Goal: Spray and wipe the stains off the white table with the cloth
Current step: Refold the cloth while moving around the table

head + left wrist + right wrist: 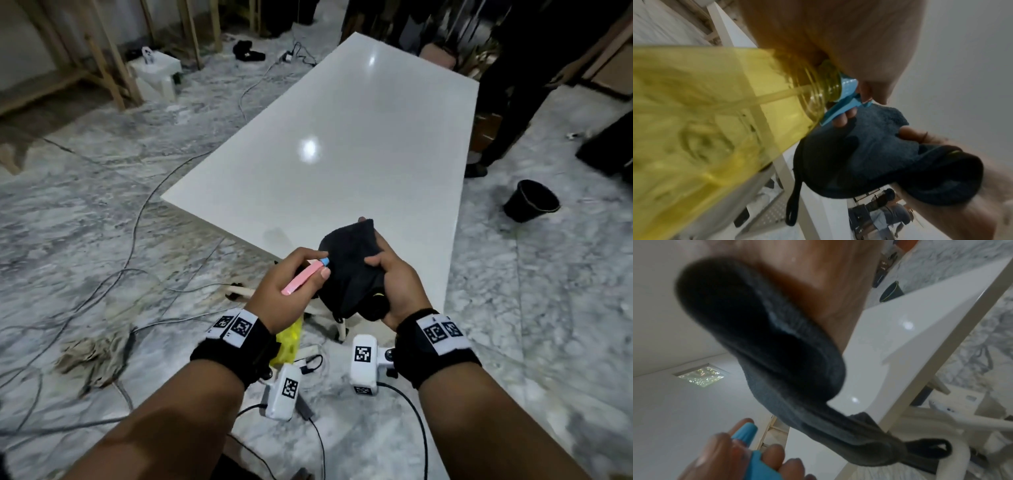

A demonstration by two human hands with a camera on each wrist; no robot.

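My left hand (294, 277) grips a spray bottle (296, 281) with a pink head, blue nozzle and yellow body (715, 113). Its fingers curl on the blue trigger (840, 112). The nozzle (325, 262) points at a dark cloth (349, 270) from very close. My right hand (390, 274) holds that cloth bunched up, thumb on top, just above the near corner of the white table (359, 137). In the right wrist view the cloth (777, 353) hangs from the palm, with a loop (929, 447) dangling. No stain shows on the glossy tabletop.
A black bucket (531, 202) stands on the marble floor right of the table. A person in dark clothes (513, 85) stands at the far right corner. Cables (137, 240) and a rag (92, 353) lie on the floor to the left. A white stool (156, 73) sits far left.
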